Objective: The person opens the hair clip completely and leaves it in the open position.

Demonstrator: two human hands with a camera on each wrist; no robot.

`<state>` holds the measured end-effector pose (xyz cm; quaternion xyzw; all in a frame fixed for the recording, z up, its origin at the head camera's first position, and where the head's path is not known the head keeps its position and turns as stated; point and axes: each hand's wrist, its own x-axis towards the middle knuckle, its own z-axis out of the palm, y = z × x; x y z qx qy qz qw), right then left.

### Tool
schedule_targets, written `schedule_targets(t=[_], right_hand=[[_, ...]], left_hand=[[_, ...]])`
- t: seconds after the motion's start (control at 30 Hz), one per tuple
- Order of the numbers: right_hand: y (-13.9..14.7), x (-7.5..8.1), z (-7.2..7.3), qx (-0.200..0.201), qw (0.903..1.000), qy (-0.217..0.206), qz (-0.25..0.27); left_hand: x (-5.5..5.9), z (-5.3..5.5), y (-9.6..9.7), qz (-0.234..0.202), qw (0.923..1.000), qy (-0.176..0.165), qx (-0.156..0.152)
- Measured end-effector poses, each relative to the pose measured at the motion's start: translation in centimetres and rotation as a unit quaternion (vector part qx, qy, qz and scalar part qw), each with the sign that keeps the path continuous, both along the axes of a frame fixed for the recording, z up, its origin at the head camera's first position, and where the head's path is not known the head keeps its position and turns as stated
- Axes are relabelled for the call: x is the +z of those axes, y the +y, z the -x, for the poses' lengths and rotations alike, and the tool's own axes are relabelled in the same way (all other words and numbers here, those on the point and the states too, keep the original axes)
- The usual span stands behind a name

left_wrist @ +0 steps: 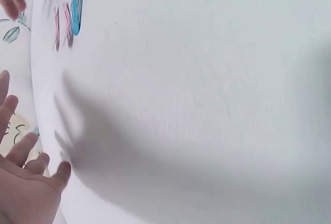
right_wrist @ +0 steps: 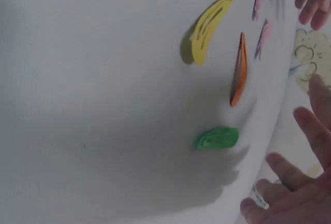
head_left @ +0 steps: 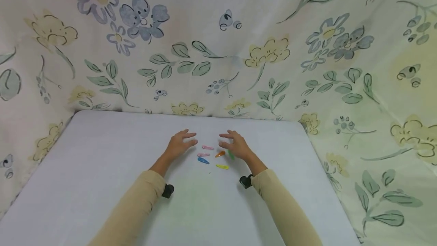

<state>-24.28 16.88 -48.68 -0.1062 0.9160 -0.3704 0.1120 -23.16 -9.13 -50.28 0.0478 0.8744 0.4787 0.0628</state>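
Several snap hair clips lie loosely grouped on the white table: an upper pink clip (head_left: 208, 147), a lower pink clip (head_left: 203, 155), a blue clip (head_left: 203, 160), an orange clip (head_left: 220, 154), a yellow clip (head_left: 222, 166) and a green clip (right_wrist: 218, 138). My left hand (head_left: 178, 144) hovers left of the pink clips, fingers spread and holding nothing. On the other side, my right hand (head_left: 238, 146) is held above the table, nearest the green clip, which it partly covers in the head view. Its fingers are spread apart and grip nothing.
The white table (head_left: 102, 170) reaches back to a floral curtain (head_left: 211, 71) that also hangs along both sides. A small black device sits at the left wrist (head_left: 168, 191) and another at the right wrist (head_left: 246, 181). Both hands cast soft shadows on the tabletop.
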Motion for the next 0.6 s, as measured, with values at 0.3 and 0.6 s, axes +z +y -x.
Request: schedule_targets(t=[0.3,0.6], right_hand=[[-1.0,-1.2,0.2,-0.02,0.9985,-0.052,-0.001],[-2.0,-1.8,0.3,-0.026,0.9984,-0.049,-0.008]], left_hand=[[-1.2,0.0,1.9,0.067,0.9977,0.002,0.013],[-1.9,-0.3,3.2,0.126,0.9911,0.033,0.029]])
